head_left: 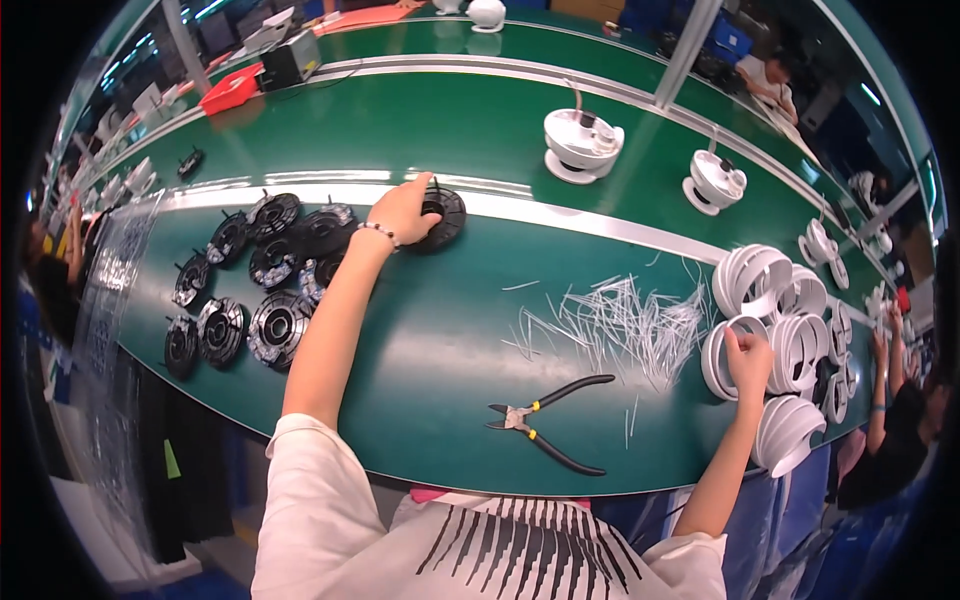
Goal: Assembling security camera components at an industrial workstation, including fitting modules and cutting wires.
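My left hand [400, 212] is closed on the edge of a round black plastic part [448, 228], near the metal rail at the far edge of my work surface. At the right, my right hand [750, 362] has its fingers closed on the rim of a white ring-shaped housing [713, 368], which stands among several similar ones. Cutting pliers [516, 418] with black handles lie between my arms, jaws pointing left and handles spread. Beyond them is a loose heap of thin white plastic strips [640, 325]. My left wrist wears a beaded bracelet.
Several black round parts [277, 328] with wiring cluster left of my left forearm. More white housings [788, 435] stack at the right. Past the metal rail, a green belt [400, 120] carries white assembled units [582, 145]. A red tray [231, 90] sits farther back; other people work around.
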`<state>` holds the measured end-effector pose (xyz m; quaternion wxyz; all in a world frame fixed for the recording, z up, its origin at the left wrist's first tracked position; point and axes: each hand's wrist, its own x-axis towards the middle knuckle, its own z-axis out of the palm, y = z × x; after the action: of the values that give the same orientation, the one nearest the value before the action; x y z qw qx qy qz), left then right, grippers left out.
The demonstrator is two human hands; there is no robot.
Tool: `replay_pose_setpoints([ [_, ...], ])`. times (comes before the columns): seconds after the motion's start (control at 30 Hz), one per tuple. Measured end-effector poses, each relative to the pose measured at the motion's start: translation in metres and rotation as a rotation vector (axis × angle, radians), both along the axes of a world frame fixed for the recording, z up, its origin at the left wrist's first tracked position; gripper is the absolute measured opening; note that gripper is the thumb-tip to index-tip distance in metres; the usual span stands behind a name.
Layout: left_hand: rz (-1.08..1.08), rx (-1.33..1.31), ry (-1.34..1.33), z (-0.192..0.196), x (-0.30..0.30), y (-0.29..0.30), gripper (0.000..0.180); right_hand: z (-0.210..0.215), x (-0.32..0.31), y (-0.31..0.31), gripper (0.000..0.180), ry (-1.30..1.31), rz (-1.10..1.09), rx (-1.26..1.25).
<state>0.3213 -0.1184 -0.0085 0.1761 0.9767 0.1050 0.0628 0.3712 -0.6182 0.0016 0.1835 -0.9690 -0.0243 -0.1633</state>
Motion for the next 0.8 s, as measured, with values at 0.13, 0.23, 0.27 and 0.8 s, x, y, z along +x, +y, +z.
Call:
replay_pose_setpoints([
  [0.13,0.088,0.027,-0.015,0.006,-0.003,0.006,0.07,0.009,-0.008,0.023,0.037,-0.049,0.04,0.049],
  [0.23,0.195,-0.112,-0.11,-0.008,0.006,0.016,0.063,0.007,-0.001,0.024,0.034,-0.042,0.028,-0.011],
  [0.27,0.174,-0.134,-0.1,-0.01,0.009,0.018,0.06,0.002,0.004,0.02,0.034,-0.042,0.02,-0.03],
  [0.8,0.109,-1.418,-0.592,-0.009,-0.064,-0.068,0.022,0.074,-0.136,0.132,0.016,-0.298,0.745,-0.007],
])
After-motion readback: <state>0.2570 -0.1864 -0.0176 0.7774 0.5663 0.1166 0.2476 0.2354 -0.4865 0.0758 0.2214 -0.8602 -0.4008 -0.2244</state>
